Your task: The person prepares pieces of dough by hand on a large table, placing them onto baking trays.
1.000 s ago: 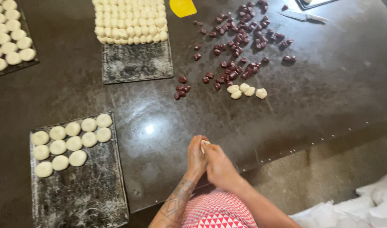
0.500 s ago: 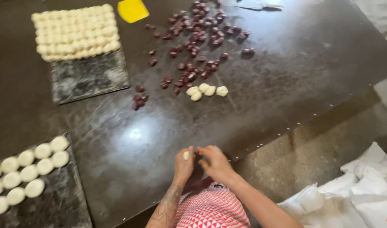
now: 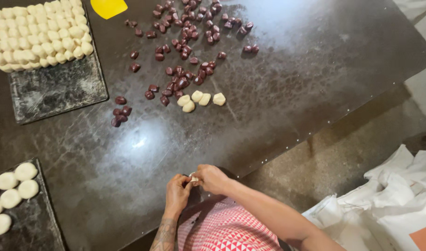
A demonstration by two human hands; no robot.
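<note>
1. I see my left hand (image 3: 177, 194) and my right hand (image 3: 213, 179) close together at the near edge of the dark table (image 3: 292, 93).
2. Both hands pinch one small dough piece (image 3: 194, 178) between them. The fingers are curled tight around it, so only a bit of it shows.
3. The dough piece is up in my hands, not on the table.
4. The far tray (image 3: 59, 90) holds many pale dough lumps (image 3: 38, 35) packed in rows at its back. The front of it is bare and dusty.
5. The near tray (image 3: 45, 223) on my left has a few round balls (image 3: 13, 193) on it. Most of that tray is cut off by the edge of the view.
6. Four loose dough bits (image 3: 200, 99) lie in the middle of the table, just beside a big scatter of dark red filling pieces (image 3: 185, 51).
7. I think only a small part is done. Few round balls are made, and lots of lumps and red pieces wait.
8. A yellow scraper (image 3: 108, 7) lies at the far edge. White bags (image 3: 394, 200) sit on the floor to my right.
</note>
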